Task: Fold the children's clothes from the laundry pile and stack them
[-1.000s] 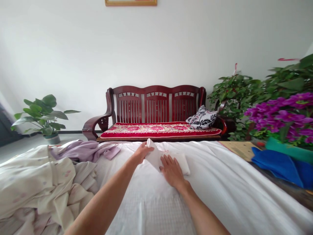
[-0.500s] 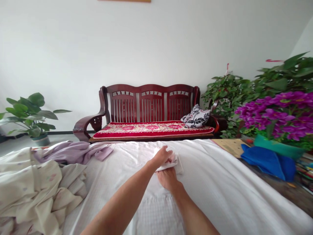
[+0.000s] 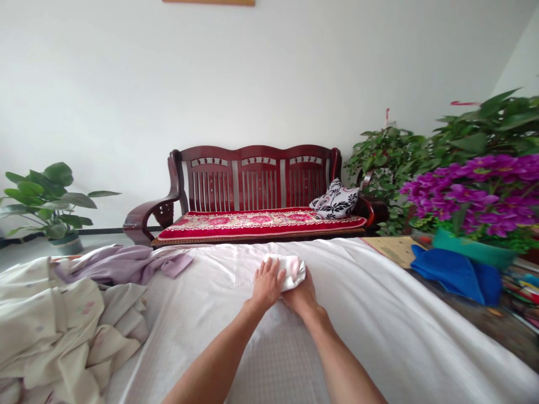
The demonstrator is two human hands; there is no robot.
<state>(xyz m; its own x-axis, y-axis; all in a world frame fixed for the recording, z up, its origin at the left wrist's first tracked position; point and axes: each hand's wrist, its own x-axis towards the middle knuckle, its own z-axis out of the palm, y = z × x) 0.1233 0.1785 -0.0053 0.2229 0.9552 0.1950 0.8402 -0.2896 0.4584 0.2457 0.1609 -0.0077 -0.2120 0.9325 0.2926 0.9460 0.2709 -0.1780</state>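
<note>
A small folded white cloth with faint pink patches [image 3: 290, 270] lies in the middle of a white sheet [image 3: 379, 314]. My left hand [image 3: 267, 285] rests on its left edge, fingers stretched out and slightly spread. Along the right and near side, my right hand [image 3: 304, 294] wraps round the cloth; most of its fingers are hidden behind and beneath it. The two hands sit close together, with the cloth between them.
On the left are crumpled cream fabric [image 3: 54, 320] and a lilac garment [image 3: 122, 264]. A blue cloth [image 3: 457, 275] and purple flowers in a teal pot [image 3: 475, 247] stand to the right. Beyond the sheet is a wooden bench [image 3: 259, 179] with a patterned cushion [image 3: 337, 200].
My left hand has come down from above the folded cloth onto its left side. My right hand has shifted from beneath the near edge to the cloth's right side. The view has turned slightly right.
</note>
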